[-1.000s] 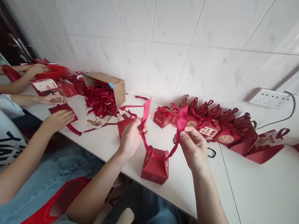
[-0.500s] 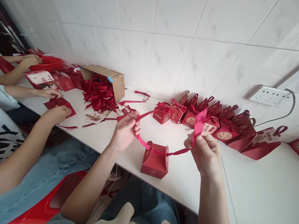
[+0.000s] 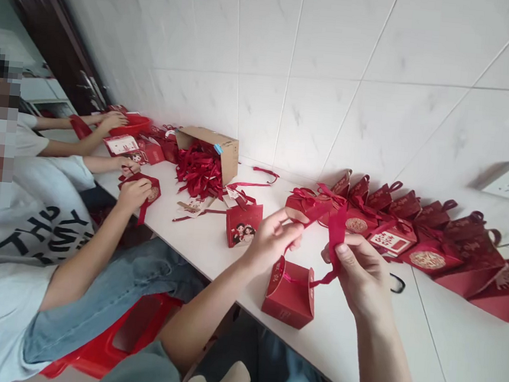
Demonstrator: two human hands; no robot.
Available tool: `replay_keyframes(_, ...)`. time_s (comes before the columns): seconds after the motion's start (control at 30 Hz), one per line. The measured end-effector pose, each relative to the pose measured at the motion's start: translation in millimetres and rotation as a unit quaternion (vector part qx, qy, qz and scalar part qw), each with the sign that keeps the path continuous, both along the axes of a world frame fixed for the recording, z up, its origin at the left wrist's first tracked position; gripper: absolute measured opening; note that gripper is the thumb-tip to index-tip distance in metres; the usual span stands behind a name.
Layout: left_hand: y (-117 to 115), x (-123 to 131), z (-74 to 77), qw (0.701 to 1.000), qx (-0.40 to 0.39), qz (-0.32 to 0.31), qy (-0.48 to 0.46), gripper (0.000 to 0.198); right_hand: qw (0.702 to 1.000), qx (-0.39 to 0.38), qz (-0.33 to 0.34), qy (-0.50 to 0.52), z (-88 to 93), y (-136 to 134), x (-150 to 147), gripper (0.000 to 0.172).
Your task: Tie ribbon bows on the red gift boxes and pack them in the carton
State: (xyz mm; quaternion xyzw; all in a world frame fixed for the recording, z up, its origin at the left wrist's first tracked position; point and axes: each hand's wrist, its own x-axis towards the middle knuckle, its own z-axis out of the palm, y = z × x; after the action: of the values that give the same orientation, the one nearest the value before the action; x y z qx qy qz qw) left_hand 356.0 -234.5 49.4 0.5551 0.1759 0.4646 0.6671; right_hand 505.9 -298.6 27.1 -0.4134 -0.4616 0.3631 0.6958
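Pinching the red ribbon [image 3: 337,225], the left hand [image 3: 272,240] and right hand [image 3: 363,275] each have their grip closed near an end, maybe so it won't slip from the small box [image 3: 289,301]. That box sits on the table [image 3: 480,365] just below, probably so it won't tip over.

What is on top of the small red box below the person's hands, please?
A red ribbon crosses the top of the small red box and is held by the left hand and right hand. The inside cannot be seen, because the folded box covers it.
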Motion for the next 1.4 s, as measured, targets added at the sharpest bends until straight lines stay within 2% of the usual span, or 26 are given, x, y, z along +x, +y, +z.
replay_keyframes(0.13,-7,4,10.2,0.995,0.084,0.021,0.053,0.014,1.0,0.001,-0.011,0.006,3.6,8,-3,0.021)
replay_keyframes(0.3,-8,9,12.4,0.989,0.134,0.033,0.06,0.013,0.999,0.036,-0.002,0.032,18.9,13,-12,0.021)
replay_keyframes(0.4,-6,12,11.1,0.992,0.104,0.025,0.065,0.015,0.999,0.04,-0.001,0.025,24.1,15,-14,0.028)
replay_keyframes(0.53,-3,13,9.7,0.999,0.033,-0.014,0.03,0.02,0.999,0.015,-0.035,-0.032,20.9,19,-8,0.031)
replay_keyframes(0.63,-1,12,10.0,0.999,0.012,-0.033,0.002,0.019,0.999,-0.004,0.009,-0.043,20.5,24,-5,0.032)
replay_keyframes(0.7,-1,12,10.9,0.999,0.005,-0.039,0.0,0.018,0.999,0.019,0.016,-0.031,23.0,25,-6,0.028)
replay_keyframes(0.77,0,13,11.7,0.999,-0.022,-0.041,-0.014,0.017,0.997,0.064,-0.021,-0.048,25.6,24,-9,0.021)
replay_keyframes(0.83,2,13,11.9,0.996,-0.069,-0.039,-0.043,0.018,0.983,0.117,-0.074,-0.12,25.5,18,-11,0.014)
replay_keyframes(0.93,5,12,10.4,0.989,-0.127,-0.032,-0.07,0.022,0.93,0.188,-0.117,-0.294,17.8,6,-10,0.007)
replay_keyframes(1.0,6,9,9.1,0.992,-0.108,-0.04,-0.059,0.022,0.894,0.211,-0.106,-0.38,9.6,-1,-9,0.012)
replay_keyframes(1.03,7,7,8.6,0.995,-0.078,-0.045,-0.046,0.021,0.887,0.212,-0.095,-0.399,5.4,-3,-9,0.014)
replay_keyframes(1.1,7,3,8.7,0.998,0.009,-0.056,-0.009,0.019,0.898,0.195,-0.077,-0.387,-1.6,-4,-8,0.017)
replay_keyframes(1.23,5,-6,12.1,0.982,0.153,-0.078,0.074,0.017,0.962,0.118,-0.038,-0.243,-7.0,-1,-9,0.019)
replay_keyframes(1.3,6,-9,13.6,0.976,0.176,-0.099,0.084,0.018,0.981,0.084,0.014,-0.172,-5.8,0,-9,0.022)
replay_keyframes(1.4,8,-9,13.9,0.975,0.177,-0.117,0.066,0.018,0.989,0.055,0.065,-0.118,-2.4,-1,-9,0.024)
